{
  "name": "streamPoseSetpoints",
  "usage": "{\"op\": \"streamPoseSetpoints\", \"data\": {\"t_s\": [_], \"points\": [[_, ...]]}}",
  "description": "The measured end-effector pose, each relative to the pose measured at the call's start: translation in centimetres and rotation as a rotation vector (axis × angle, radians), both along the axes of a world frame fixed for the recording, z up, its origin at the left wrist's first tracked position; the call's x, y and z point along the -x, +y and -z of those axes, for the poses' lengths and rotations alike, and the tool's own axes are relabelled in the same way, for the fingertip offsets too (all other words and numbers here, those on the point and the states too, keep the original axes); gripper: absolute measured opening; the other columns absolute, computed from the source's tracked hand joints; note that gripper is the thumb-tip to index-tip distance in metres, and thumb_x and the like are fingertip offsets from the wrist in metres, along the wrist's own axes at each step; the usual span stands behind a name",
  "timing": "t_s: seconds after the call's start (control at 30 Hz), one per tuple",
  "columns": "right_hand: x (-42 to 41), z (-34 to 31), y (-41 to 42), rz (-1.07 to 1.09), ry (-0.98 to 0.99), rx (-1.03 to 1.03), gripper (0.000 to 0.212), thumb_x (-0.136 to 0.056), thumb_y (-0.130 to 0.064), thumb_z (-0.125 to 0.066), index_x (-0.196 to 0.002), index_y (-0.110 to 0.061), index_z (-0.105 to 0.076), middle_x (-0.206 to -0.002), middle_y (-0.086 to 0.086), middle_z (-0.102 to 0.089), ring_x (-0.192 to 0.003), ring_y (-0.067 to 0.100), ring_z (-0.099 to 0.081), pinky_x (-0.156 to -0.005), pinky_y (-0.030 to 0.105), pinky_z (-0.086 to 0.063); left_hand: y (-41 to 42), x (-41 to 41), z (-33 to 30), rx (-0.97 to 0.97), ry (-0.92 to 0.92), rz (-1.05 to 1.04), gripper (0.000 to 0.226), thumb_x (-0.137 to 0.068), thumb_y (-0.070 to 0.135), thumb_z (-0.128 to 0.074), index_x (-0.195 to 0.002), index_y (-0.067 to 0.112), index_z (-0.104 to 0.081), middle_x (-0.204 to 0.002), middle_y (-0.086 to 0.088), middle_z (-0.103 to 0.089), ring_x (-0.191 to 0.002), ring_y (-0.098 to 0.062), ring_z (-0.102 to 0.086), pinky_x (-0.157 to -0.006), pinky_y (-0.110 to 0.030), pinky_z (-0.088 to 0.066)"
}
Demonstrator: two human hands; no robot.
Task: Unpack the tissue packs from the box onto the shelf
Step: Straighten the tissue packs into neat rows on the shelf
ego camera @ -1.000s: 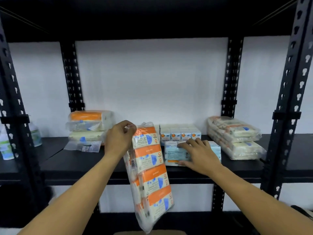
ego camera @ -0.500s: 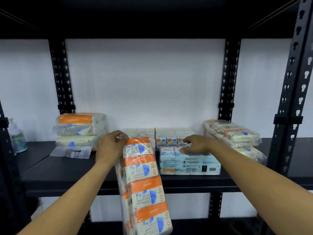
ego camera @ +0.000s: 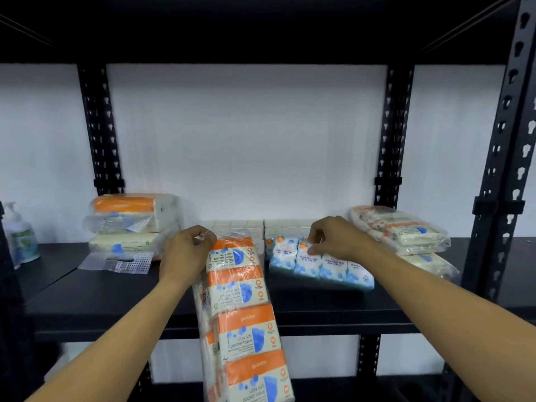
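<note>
**A:** Which way does the pack being carried run?

**B:** The long clear-plastic sleeve of orange-and-white pocket tissue packs hangs nearly upright, long axis top to bottom, its lower end tipped slightly to the right. Its top lies level with the black metal shelf; the rest drops in front of the shelf's front edge and runs out of view at the bottom.

**A:** How is it held?

**B:** The left hand grips the top end, fingers curled over the bunched plastic. The right hand reaches further in, fingers bent, pinching the top edge of a flat wrapped block of blue-and-white mini tissue packs. That block lies on the shelf with its long axis left to right, the far edge raised a little.

**A:** Any readable writing?

**B:** The orange packs read "ultra soft pocket tissue", with a small brand word on the orange band too blurred to be sure of. The blue packs read "fragrance free mini tissue".

**A:** What else is on the shelf?

**B:** A stack of plastic-wrapped orange and cream tissue bundles at the left, a similar clear-wrapped stack at the right, a row of small white packs at the back, and a white pump bottle at the far left.
</note>
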State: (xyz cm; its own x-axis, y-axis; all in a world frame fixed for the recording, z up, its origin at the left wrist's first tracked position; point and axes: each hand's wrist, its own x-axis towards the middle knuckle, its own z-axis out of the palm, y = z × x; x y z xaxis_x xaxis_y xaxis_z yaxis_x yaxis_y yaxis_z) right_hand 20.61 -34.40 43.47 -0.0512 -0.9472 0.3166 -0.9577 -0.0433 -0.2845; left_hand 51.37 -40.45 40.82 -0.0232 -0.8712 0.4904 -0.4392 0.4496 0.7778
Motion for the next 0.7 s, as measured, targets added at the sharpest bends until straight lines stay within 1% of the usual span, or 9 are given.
{"op": "streamPoseSetpoints", "data": {"t_s": [0.13, 0.17, 0.23, 0.3, 0.33, 0.43, 0.47, 0.6, 0.7], "points": [[-0.8, 0.6, -0.8, 0.048, 0.27, 0.26, 0.004, -0.088, -0.025, -0.069, -0.086, -0.022, -0.068, -0.084, -0.008, -0.072, -0.082, 0.017, -0.064, -0.076, 0.025, -0.035, -0.4, 0.0, 0.3, -0.008, -0.004, -0.003, 0.015, -0.093, 0.031, -0.062, -0.078, 0.029, -0.065, -0.074, 0.008, -0.071, -0.068, -0.013, -0.068, -0.067, -0.037, -0.057], [-0.9, 1.1, -1.3, 0.04, 0.316, 0.305, 0.004, -0.088, -0.022, -0.067, -0.085, -0.021, -0.068, -0.084, -0.007, -0.073, -0.081, 0.019, -0.064, -0.077, 0.026, -0.034, -0.6, 0.0, 0.3, -0.008, 0.0, -0.002, 0.016, -0.093, 0.03, -0.063, -0.077, 0.03, -0.065, -0.074, 0.008, -0.07, -0.068, -0.013, -0.068, -0.067, -0.037, -0.057], [-0.9, 2.5, -2.5, 0.018, 0.435, 0.381, 0.011, -0.079, -0.011, -0.073, -0.074, -0.02, -0.066, -0.073, -0.005, -0.071, -0.067, 0.022, -0.063, -0.078, 0.031, -0.044, -0.9, 0.0, 0.4, -0.01, 0.014, 0.0, 0.017, -0.092, 0.029, -0.063, -0.076, 0.029, -0.065, -0.074, 0.009, -0.071, -0.069, -0.013, -0.069, -0.067, -0.035, -0.056], [-0.9, 3.8, -3.6, -0.011, 0.517, 0.376, 0.024, -0.066, -0.003, -0.078, -0.064, -0.021, -0.062, -0.059, -0.005, -0.064, -0.053, 0.022, -0.056, -0.071, 0.032, -0.048, -1.3, 0.0, 0.6, -0.016, 0.016, 0.003, 0.016, -0.092, 0.03, -0.064, -0.076, 0.029, -0.066, -0.073, 0.009, -0.071, -0.069, -0.013, -0.069, -0.067, -0.036, -0.056], [-0.9, 4.3, -4.0, -0.027, 0.523, 0.354, 0.023, -0.067, -0.003, -0.077, -0.065, -0.02, -0.062, -0.06, -0.004, -0.063, -0.054, 0.022, -0.056, -0.072, 0.033, -0.047, -1.4, 0.1, 0.7, -0.022, 0.016, 0.007, 0.015, -0.092, 0.03, -0.063, -0.077, 0.028, -0.066, -0.073, 0.008, -0.071, -0.068, -0.012, -0.069, -0.067, -0.036, -0.057], [-0.9, 5.2, -4.2, -0.099, 0.457, 0.302, 0.003, -0.086, -0.018, -0.066, -0.086, -0.02, -0.068, -0.084, -0.003, -0.068, -0.083, 0.022, -0.061, -0.086, 0.035, -0.042, -1.8, 0.1, 0.9, -0.03, 0.007, 0.022, 0.014, -0.092, 0.03, -0.063, -0.079, 0.028, -0.067, -0.075, 0.008, -0.071, -0.069, -0.012, -0.069, -0.065, -0.034, -0.056], [-0.9, 5.3, -4.0, -0.119, 0.434, 0.275, 0.007, -0.089, -0.022, -0.064, -0.096, -0.021, -0.066, -0.093, -0.003, -0.067, -0.092, 0.021, -0.059, -0.089, 0.036, -0.041, -1.9, 0.1, 0.9, -0.036, 0.006, 0.026, 0.013, -0.093, 0.03, -0.063, -0.08, 0.027, -0.067, -0.075, 0.008, -0.071, -0.069, -0.012, -0.069, -0.062, -0.031, -0.054], [-1.0, 5.1, -3.4, -0.071, 0.347, 0.141, 0.047, -0.087, -0.032, -0.068, -0.131, -0.027, -0.052, -0.121, -0.003, -0.059, -0.116, 0.019, -0.052, -0.098, 0.037, -0.037, -2.0, 0.2, 1.0, -0.05, 0.024, 0.025, 0.013, -0.093, 0.028, -0.063, -0.08, 0.025, -0.067, -0.076, 0.007, -0.071, -0.07, -0.012, -0.068, -0.057, -0.025, -0.046], [-0.8, 5.6, -3.1, -0.023, 0.392, -0.007, 0.077, -0.079, -0.045, -0.074, -0.147, -0.031, -0.038, -0.145, -0.004, -0.045, -0.131, 0.022, -0.043, -0.104, 0.041, -0.034, -1.7, 0.2, 1.2, -0.048, 0.038, 0.026, 0.015, -0.093, 0.026, -0.063, -0.08, 0.022, -0.067, -0.074, 0.009, -0.069, -0.066, -0.006, -0.065, -0.054, -0.023, -0.043]]}}
